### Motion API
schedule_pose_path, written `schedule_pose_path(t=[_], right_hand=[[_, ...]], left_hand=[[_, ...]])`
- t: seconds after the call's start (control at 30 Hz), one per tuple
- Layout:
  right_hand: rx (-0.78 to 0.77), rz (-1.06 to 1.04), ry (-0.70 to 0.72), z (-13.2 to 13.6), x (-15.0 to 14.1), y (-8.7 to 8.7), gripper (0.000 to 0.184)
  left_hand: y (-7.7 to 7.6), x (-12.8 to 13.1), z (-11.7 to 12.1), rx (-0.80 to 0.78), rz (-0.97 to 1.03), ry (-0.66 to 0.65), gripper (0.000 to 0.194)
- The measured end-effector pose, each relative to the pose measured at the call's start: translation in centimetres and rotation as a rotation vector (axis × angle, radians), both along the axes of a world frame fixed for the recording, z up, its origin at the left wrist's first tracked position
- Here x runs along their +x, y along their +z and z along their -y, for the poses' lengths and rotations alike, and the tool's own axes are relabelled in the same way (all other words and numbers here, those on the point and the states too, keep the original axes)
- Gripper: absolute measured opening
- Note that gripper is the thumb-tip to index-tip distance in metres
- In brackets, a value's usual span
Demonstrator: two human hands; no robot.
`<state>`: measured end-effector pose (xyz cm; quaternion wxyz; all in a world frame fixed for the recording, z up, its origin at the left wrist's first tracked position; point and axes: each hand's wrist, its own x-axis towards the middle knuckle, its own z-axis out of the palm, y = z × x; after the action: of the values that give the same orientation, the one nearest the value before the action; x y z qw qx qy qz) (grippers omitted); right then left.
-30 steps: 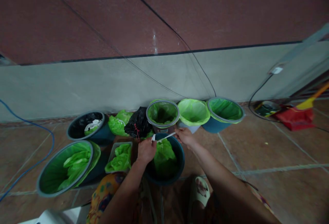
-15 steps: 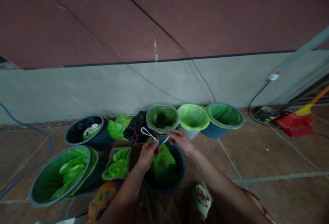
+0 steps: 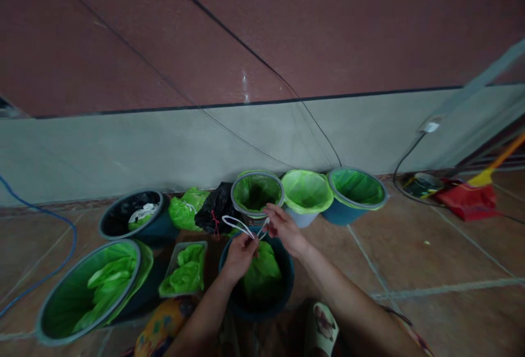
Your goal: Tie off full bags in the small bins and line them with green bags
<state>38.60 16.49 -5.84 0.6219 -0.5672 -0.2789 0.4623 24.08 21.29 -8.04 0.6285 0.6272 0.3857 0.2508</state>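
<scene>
Both hands hold a white drawstring [image 3: 237,222] above a dark blue bin [image 3: 287,278]. My left hand [image 3: 241,253] pinches it, and a loop stands out to the upper left of the fingers. My right hand [image 3: 285,230] is closed on the other part of the string, to the right of the left hand. Below them a green plastic bag [image 3: 263,269] sits gathered inside the bin; the hands partly cover its top. Just beyond the hands stands a small bin [image 3: 257,190] with a green liner.
Two lined bins, one whitish [image 3: 307,195] and one blue [image 3: 355,195], stand along the wall. A black tied bag [image 3: 215,209] and a green bag [image 3: 188,208] lie left. Further left are a large bin [image 3: 135,297], a black-lined bin [image 3: 162,220] and a tray [image 3: 174,261]. A red dustpan [image 3: 470,201] lies right.
The right hand's fingers have shifted slightly on the string, and the loop at left has opened wider. The view has tilted a little, so the bins sit slightly lower.
</scene>
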Motion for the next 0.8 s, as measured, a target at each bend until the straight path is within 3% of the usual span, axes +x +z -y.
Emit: schedule_pose_path(t=[0.13, 0.23, 0.33, 0.5, 0.7, 0.8], right_hand=[[-0.041, 0.535, 0.418, 1.0, -0.8, -0.7, 0.051], [-0.063, 0.742, 0.437, 1.4, -1.0, -0.9, 0.048], [-0.092, 0.807, 0.422, 1.4, -0.8, -1.0, 0.038], [-0.052, 0.584, 0.371, 0.9, -0.8, -1.8, 0.028], [-0.011, -0.003, 0.297, 1.1, -2.1, -2.2, 0.026], [-0.036, -0.07, 0.266, 1.3, -2.7, -2.1, 0.024]], left_hand=[[0.0, -0.3, 0.0, 0.129, -0.016, -0.116, 0.012], [-0.1, -0.6, 0.0, 0.237, -0.07, -0.149, 0.015], [-0.4, -0.7, -0.1, 0.249, -0.07, -0.099, 0.017], [-0.7, -0.4, -0.4, 0.203, -0.035, -0.019, 0.016], [-0.6, 0.0, -0.4, 0.069, -0.016, 0.122, 0.023], [-0.4, 0.1, -0.3, 0.02, -0.031, 0.167, 0.029]])
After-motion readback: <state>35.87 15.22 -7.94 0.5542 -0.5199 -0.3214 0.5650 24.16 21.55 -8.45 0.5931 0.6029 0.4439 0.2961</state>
